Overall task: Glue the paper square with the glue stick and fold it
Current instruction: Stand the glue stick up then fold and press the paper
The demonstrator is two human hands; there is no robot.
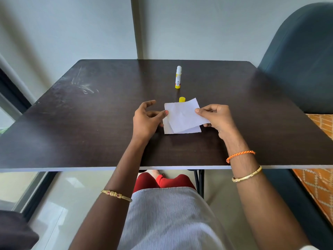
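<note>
A white paper square point(182, 117) lies on the dark table point(90, 123), partly folded over itself, with its upper flap lifted and skewed. My right hand point(216, 117) pinches the right edge of that flap between thumb and fingers. My left hand point(148, 118) rests at the paper's left edge, fingers spread, one fingertip touching the paper. The glue stick point(178, 77), white with a yellow base, stands upright and uncapped behind the paper. Its yellow cap point(182, 99) sits just beyond the paper's far edge, partly hidden by it.
A dark blue chair back point(302, 56) rises at the right of the table. An orange patterned cloth point(320, 159) lies below it at the right. The table's near edge point(72, 169) runs across the view above my lap. White smears mark the table's far left.
</note>
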